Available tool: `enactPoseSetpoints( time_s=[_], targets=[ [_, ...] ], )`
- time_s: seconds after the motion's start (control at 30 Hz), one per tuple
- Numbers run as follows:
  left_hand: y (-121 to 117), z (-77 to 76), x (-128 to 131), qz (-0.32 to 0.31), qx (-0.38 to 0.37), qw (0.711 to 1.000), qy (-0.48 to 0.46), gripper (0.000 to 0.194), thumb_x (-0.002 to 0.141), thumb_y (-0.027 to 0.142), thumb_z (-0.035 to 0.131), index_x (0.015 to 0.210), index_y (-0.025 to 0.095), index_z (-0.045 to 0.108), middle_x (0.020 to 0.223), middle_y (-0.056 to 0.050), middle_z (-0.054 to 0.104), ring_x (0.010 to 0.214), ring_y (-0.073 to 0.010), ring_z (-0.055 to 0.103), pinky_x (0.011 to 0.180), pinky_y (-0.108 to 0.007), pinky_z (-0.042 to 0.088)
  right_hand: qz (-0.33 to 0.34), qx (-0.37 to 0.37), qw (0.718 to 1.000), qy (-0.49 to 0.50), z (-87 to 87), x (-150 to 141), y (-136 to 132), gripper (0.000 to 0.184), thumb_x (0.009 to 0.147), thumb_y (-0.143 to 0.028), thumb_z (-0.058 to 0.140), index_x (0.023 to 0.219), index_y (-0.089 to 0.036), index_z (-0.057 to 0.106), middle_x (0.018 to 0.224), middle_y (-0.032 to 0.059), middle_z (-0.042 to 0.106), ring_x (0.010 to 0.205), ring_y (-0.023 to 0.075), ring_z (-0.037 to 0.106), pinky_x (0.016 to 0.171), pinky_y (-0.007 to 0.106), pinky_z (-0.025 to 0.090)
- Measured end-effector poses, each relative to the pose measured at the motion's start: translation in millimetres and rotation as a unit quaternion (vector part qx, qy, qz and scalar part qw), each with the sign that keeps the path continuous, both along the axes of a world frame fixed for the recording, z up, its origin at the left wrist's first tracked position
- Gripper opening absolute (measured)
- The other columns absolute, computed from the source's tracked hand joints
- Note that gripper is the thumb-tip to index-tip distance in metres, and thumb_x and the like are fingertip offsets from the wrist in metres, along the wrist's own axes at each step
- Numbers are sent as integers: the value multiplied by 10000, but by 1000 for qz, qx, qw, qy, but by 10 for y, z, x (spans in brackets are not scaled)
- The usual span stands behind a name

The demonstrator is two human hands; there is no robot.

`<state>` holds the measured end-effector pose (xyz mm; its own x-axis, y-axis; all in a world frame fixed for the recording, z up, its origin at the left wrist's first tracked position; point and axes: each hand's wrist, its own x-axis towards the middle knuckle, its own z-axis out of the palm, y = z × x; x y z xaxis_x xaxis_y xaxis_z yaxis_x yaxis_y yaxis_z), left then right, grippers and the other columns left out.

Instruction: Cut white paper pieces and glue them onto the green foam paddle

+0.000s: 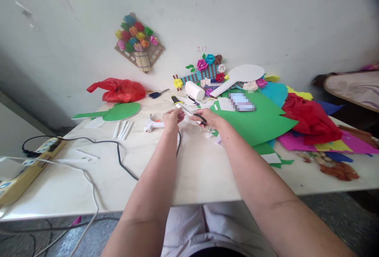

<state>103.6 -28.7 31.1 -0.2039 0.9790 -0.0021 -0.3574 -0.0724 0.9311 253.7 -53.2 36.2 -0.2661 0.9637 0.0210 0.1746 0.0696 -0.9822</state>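
Both my hands work close together over the middle of the white table (189,170). My left hand (173,118) is closed, pinching one end of a thin white strip (186,109). My right hand (209,118) is closed round a dark slim tool (200,118) whose shape I cannot make out, next to the same strip. A white glue gun (152,124) lies on the table just left of my left hand, its black cord trailing toward me. A large green paper sheet (254,120) lies just right of my right hand.
A green paddle-shaped cutout (121,111), white strips (122,129), a red plastic bag (118,90), blue-handled scissors (158,93) and a white roll (194,90) lie at the back. Coloured papers (310,120) pile up on the right. A power strip (26,166) with cables sits at the left.
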Motion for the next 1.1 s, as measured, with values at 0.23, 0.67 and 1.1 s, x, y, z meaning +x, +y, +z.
enactPoseSetpoints(
  time_s=[0.23, 0.67, 1.1],
  targets=[
    [6, 2, -2, -1, -2, 1000, -1, 186, 523, 227, 696, 616, 109, 585, 578, -44, 601, 498, -115, 566, 526, -250, 473, -2, 0, 1000, 7, 35, -5, -32, 282, 644, -315, 739, 601, -139, 522, 400, -65, 431, 312, 33, 335, 271, 143, 285],
    [8, -4, -23, -2, -2, 1000, -8, 171, 536, 218, 681, 620, 111, 578, 564, -37, 587, 476, -108, 547, 535, -259, 469, -12, 4, 1000, 15, 37, -15, -28, 272, 596, -283, 769, 617, -123, 550, 408, -68, 435, 320, 31, 351, 262, 145, 278],
    [-26, 0, -3, -16, -8, 1000, -8, 157, 536, 211, 670, 620, 114, 579, 579, -40, 591, 485, -105, 549, 531, -255, 472, 15, -17, 999, 22, 81, 13, -91, 286, 623, -333, 741, 620, -145, 525, 420, -71, 410, 327, 44, 391, 272, 140, 301]
  ],
)
